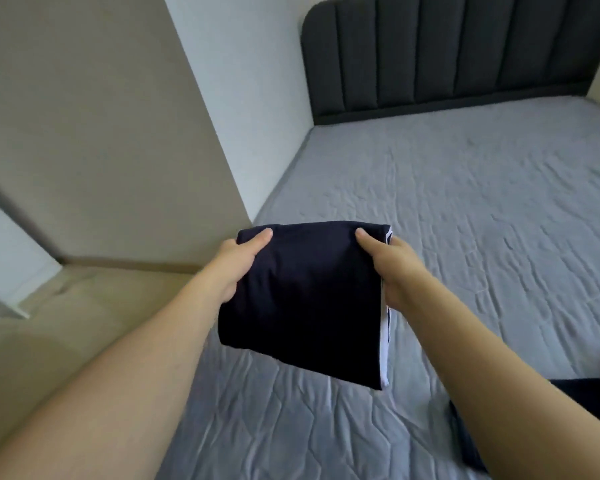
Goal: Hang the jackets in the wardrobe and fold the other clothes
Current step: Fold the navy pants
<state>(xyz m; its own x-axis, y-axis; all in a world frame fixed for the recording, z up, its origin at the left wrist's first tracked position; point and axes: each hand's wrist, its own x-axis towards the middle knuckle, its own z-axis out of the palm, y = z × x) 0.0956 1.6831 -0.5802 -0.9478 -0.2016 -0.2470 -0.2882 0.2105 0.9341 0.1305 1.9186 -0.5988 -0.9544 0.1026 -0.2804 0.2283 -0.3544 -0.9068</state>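
Note:
A folded dark navy garment with a white edge showing on its right side is held in the air above the near left part of the bed. My left hand grips its left side, thumb on top. My right hand grips its right side the same way. Another dark piece of clothing lies at the bed's lower right, mostly hidden by my right forearm and cut off by the frame.
The bed has a wrinkled grey quilted cover and a dark padded headboard at the far end. A beige wall or wardrobe panel stands to the left, with beige floor beside the bed.

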